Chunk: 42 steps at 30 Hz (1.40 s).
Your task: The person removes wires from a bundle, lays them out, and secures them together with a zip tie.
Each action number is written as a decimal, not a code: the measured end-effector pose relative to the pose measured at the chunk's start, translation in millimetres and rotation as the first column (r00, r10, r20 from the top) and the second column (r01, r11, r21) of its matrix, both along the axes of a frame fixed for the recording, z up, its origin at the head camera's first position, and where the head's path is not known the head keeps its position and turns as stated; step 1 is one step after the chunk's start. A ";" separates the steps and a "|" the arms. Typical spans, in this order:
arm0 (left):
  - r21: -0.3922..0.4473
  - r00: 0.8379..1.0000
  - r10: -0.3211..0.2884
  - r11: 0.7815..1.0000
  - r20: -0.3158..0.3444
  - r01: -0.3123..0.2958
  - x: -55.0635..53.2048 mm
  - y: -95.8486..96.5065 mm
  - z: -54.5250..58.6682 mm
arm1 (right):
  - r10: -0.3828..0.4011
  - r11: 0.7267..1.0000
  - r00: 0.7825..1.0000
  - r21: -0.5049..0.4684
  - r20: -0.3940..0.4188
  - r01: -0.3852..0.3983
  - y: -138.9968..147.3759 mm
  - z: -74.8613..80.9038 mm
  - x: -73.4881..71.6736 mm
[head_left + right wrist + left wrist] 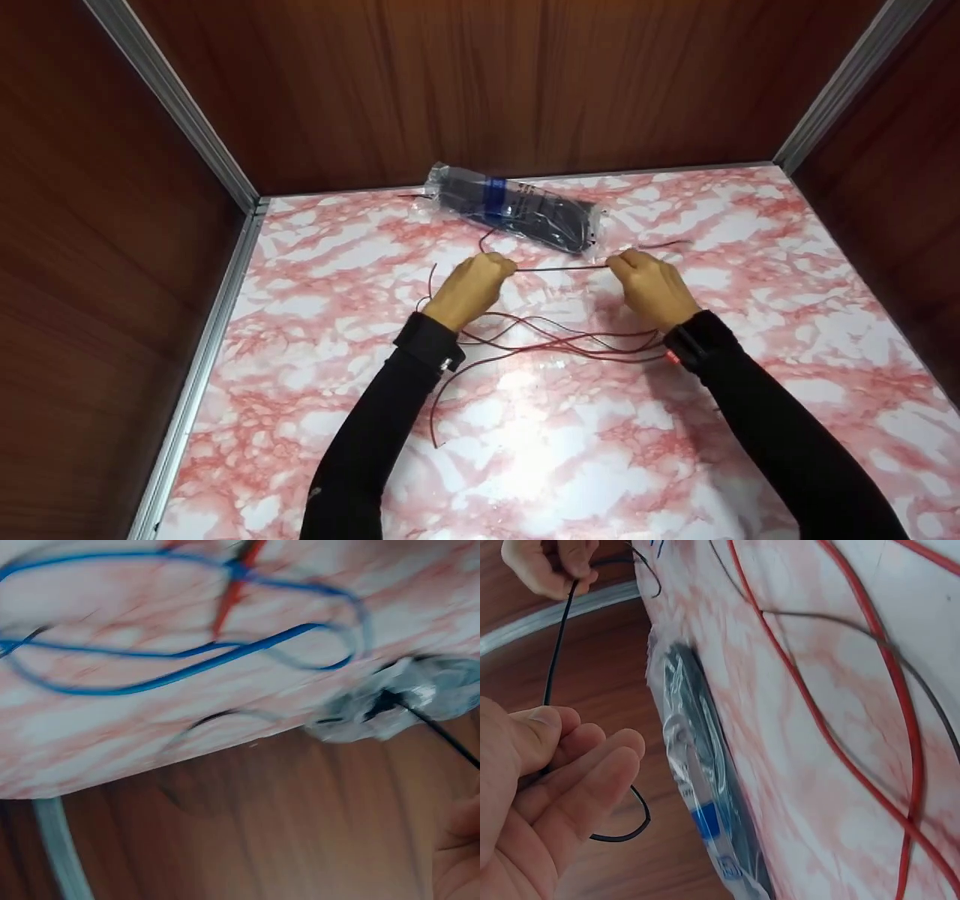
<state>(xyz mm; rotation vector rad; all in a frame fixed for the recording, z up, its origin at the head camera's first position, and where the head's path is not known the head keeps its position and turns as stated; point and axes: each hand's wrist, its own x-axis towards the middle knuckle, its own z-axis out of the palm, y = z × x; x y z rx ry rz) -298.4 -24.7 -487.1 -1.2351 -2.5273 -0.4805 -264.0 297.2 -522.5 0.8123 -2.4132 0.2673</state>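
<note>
A thin black wire runs taut and nearly level between my two hands above the table. My left hand pinches one part of it between thumb and forefinger; in the left wrist view, a loose loop of the wire curls below the fingers. At the other end of the taut stretch, my right hand pinches the wire, and a loose tail sticks out past it. In the right wrist view only an edge of the right hand shows, with the black wire rising from it.
Loose red and dark wires lie crossed on the marbled table below my hands. Behind them, a dark item in a clear plastic bag lies near the back wall. Blue wire and a blurred red-and-black object are also on the table.
</note>
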 end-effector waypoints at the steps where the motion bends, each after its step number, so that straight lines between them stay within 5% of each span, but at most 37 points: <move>1: 0.012 1.000 0.014 1.000 -0.005 -0.014 -0.7 -5.7 0.0 | -0.025 1.000 1.000 0.002 -0.006 0.025 5.7 0.0 0.1; 10: 0.123 0.999 0.048 0.991 -0.003 -0.047 -2.8 -65.3 -4.7 | -0.141 0.988 0.990 -0.065 -0.017 0.139 63.5 -0.9 17.6; 14: 0.148 0.997 0.058 0.987 0.045 -0.064 -0.7 -78.9 -7.4 | -0.139 0.987 0.990 -0.087 -0.030 0.136 70.2 4.0 20.7; 25: 0.255 0.997 0.069 0.964 0.042 -0.078 3.9 -119.8 -9.4 | -0.193 0.971 0.978 -0.156 -0.081 0.179 92.2 14.3 34.5; 32: 0.220 0.996 0.083 0.971 0.035 -0.089 21.1 -142.2 -14.3 | -0.162 0.974 0.985 -0.172 -0.065 0.149 102.7 18.6 59.6; 37: 0.190 0.991 0.095 0.976 0.089 -0.111 32.7 -157.3 -17.7 | -0.161 0.974 0.985 -0.173 -0.062 0.148 118.2 18.1 75.2; 42: 0.090 0.977 0.100 0.989 0.190 -0.118 41.3 -163.4 -23.2 | -0.103 0.988 0.994 -0.111 0.043 0.107 128.6 8.5 86.9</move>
